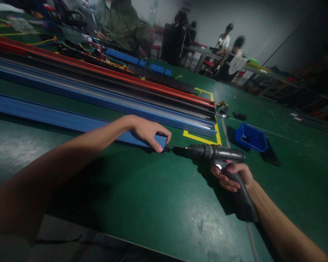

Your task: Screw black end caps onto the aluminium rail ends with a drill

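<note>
My right hand [232, 176] is wrapped round the handle of a dark cordless drill [228, 153], which lies on its side in the air with its bit pointing left. The tip of the long thin bit [177, 146] meets or nearly meets the end of a blue metal profile [71, 117]; exact contact is too small to tell. Over that same end, my left hand [149, 133] grips the profile from above, thumb on the near side and fingers on the far side. The rest of the profile runs off to the left along the green table.
Behind lie more long blue, black and orange profiles [125, 78], beside yellow tape [202, 137]. A blue bin [250, 137] stands to the right. Blue socket strips [121, 56] and loose wires lie farther back. A person in a green top [120, 25] is across the table.
</note>
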Motion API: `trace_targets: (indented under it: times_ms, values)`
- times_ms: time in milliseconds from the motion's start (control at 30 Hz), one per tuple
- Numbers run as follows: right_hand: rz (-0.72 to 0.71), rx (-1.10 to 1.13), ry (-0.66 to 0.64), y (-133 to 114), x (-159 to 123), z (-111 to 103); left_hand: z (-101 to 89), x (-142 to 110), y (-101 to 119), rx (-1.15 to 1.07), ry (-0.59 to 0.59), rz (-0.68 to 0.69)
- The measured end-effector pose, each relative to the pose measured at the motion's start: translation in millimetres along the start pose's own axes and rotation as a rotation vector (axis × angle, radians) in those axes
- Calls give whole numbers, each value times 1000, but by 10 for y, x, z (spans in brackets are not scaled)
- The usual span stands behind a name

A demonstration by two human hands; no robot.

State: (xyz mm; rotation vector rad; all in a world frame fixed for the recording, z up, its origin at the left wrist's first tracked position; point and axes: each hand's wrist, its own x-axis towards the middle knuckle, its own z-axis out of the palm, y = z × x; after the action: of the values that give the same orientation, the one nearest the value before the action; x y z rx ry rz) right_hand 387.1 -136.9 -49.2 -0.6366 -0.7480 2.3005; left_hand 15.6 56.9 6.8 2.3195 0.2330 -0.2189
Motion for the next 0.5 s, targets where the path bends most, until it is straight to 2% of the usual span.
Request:
trace_targets:
  times_ms: [500]
  values:
    - [14,7,-4,0,-10,5,-7,0,14,-17,3,-15]
